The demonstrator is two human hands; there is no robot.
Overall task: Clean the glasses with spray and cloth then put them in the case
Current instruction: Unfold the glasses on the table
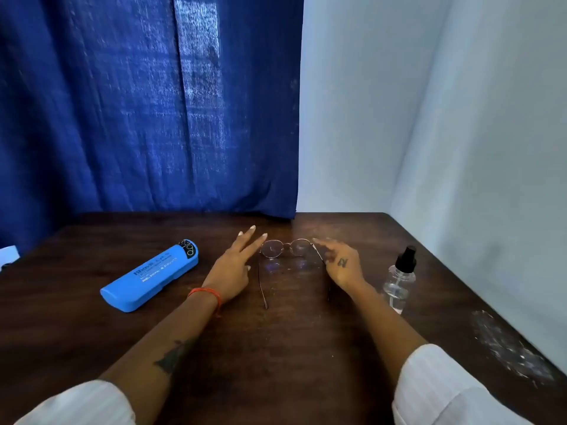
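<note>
Thin-rimmed round glasses stand on the dark wooden table with their temples unfolded toward me. My left hand rests at the frame's left corner, fingers spread, fingertips touching or nearly touching the rim. My right hand hovers at the right hinge, blurred, fingers apart. A closed blue glasses case lies slanted to the left. To the right stands a clear spray bottle with a black nozzle. No cloth is in view.
A blue curtain hangs behind the table's far edge. A pale wall runs along the right side. White scuff marks cover the table near the right edge.
</note>
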